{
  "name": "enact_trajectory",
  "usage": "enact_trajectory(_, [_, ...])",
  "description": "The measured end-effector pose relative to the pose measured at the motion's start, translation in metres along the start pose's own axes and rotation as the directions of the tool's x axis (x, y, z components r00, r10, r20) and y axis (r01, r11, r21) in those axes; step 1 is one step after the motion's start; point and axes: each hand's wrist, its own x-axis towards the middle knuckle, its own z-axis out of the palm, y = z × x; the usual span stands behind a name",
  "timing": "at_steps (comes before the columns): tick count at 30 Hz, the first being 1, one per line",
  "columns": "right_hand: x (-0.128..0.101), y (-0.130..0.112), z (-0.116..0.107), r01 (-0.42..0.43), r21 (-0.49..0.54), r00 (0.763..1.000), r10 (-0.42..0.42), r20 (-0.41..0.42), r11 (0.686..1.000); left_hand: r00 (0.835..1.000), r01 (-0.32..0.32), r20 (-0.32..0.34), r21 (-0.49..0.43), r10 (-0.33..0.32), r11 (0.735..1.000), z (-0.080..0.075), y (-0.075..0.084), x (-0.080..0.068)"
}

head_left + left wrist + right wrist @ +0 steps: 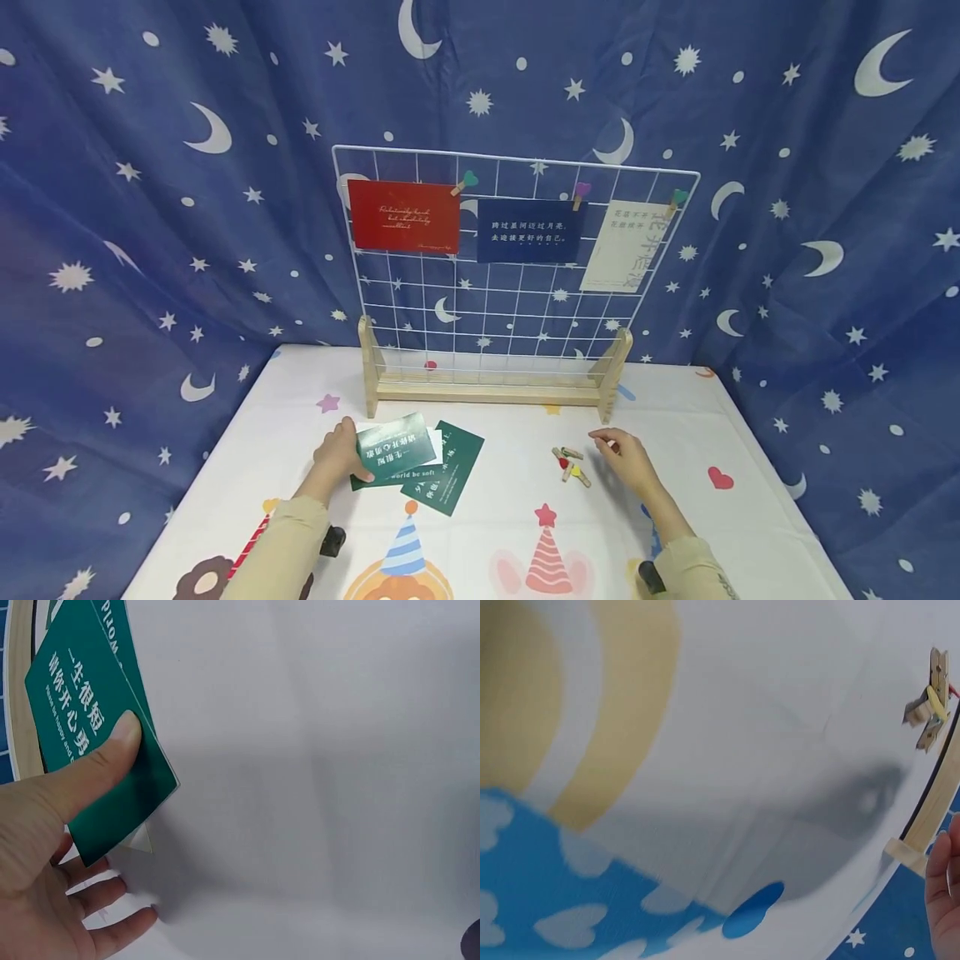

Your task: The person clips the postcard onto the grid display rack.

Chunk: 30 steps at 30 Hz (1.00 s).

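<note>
— Where are your hands, measured from the wire grid stand [495, 275] at the back of the table [750, 467]?

— Your left hand [341, 454] sits in front of the stand's left wooden foot, gripping a green card [395, 450]. The left wrist view shows your thumb [112, 746] pressed flat on the card's printed face with the fingers beneath, the card lifted clear of the white cloth.

— And the other cards?

— A second green card [450, 468] lies on the cloth just right of the held one, partly under it, and a white card [433, 439] peeks out between them. All sit in front of the stand's left half.

— The right hand?

— Your right hand [626, 458] rests in front of the stand's right foot, fingers relaxed and holding nothing. Just to its left lies a small pile of wooden clothespins [570, 465], close to the fingertips but apart from them. The right wrist view catches the same pins [932, 701].

— What hangs on the stand itself?

— Three cards pinned along the top row: a red card [403, 216] on the left, a dark blue card [531, 231] in the middle, a pale card [626, 247] on the right, tilted.
</note>
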Motion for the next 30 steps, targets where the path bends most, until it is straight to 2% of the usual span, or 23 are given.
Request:
enact_trajectory(8, [0.003, -0.001, 0.003, 0.032, -0.034, 0.999, -0.031, 0.018, 0.999, 1.000, 0.006, -0.021, -0.011, -0.006, 1.000, 0.006, 0.003, -0.005])
enact_trajectory(15, [0.012, -0.004, 0.006, 0.046, -0.045, 0.999, -0.046, -0.001, 0.998, 0.995, -0.027, -0.099, -0.036, 0.024, 0.999, 0.012, -0.004, -0.010])
enact_trajectory(18, [0.014, -0.004, 0.006, 0.043, -0.047, 0.999, -0.043, -0.018, 0.998, 0.989, -0.068, -0.134, -0.045, 0.061, 0.997, 0.014, -0.004, -0.012])
enact_trajectory(23, [0.014, -0.003, 0.010, 0.024, -0.065, 1.000, -0.024, -0.011, 0.998, 0.978, -0.132, -0.178, -0.110, 0.111, 0.985, 0.018, -0.004, -0.017])
enact_trajectory(30, [0.014, -0.001, 0.018, 0.049, -0.059, 0.999, -0.048, 0.009, 0.997, 0.955, -0.159, -0.279, -0.194, 0.101, 0.968, 0.027, -0.010, -0.020])
